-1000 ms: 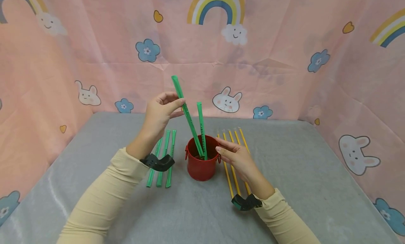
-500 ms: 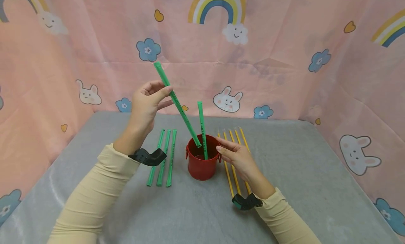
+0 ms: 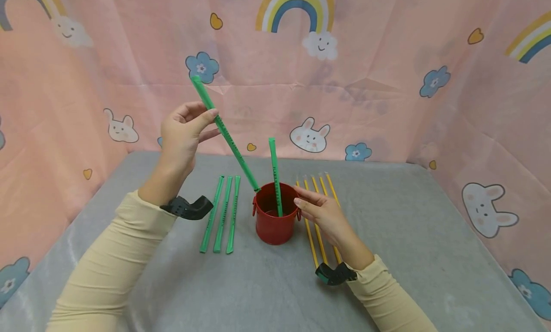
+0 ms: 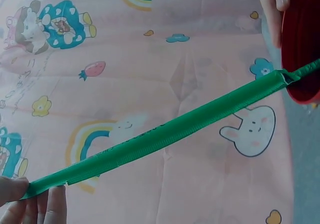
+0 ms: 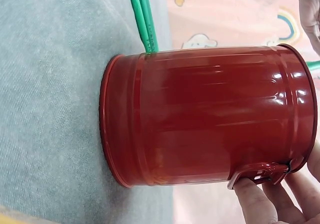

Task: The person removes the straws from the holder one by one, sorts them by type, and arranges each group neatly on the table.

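In the head view my left hand (image 3: 181,133) pinches a green paper-wrapped straw (image 3: 230,143) between thumb and fingers. The straw slants down to the right, its lower end at the left rim of a small red bucket (image 3: 274,230); whether they touch I cannot tell. Another green wrapped straw (image 3: 275,171) stands inside, leaning slightly. With thumb and fingers, my right hand (image 3: 325,217) holds the bucket at its right side, by the rim and small handle (image 5: 257,173). In the left wrist view the held straw (image 4: 165,134) crosses before the pink cloth, its upper end in the fingers.
Three green wrapped straws (image 3: 221,215) lie side by side left of the bucket on the grey tabletop (image 3: 413,236). Several yellow sticks (image 3: 316,226), with clear wrap at their ends, lie to the right, partly under my right hand. A patterned pink cloth (image 3: 370,112) encloses the back and sides.
My left hand has moved up and left, drawing the green straw's lower end from inside the bucket to its left rim. The right hand, bucket and other straws stay put.
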The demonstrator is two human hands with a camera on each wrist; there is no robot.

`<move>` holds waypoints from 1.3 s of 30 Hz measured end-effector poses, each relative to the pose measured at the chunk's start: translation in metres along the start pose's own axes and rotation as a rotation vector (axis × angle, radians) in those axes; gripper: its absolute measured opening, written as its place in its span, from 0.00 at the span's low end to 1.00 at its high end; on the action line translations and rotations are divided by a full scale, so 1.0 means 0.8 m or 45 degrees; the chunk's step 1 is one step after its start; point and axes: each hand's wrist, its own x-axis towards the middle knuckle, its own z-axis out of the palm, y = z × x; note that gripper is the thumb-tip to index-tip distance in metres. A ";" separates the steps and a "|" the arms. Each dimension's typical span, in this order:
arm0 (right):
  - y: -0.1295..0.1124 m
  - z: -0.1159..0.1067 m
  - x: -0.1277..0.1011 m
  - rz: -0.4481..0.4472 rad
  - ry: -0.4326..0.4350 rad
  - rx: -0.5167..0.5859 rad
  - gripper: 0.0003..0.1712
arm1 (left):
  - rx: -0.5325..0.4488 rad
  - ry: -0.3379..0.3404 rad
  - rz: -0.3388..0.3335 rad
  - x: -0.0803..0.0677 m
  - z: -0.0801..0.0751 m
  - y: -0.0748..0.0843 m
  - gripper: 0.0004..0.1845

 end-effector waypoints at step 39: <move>0.001 0.000 0.001 -0.006 -0.014 0.011 0.29 | 0.659 -0.159 -0.267 0.027 -0.063 -0.037 0.20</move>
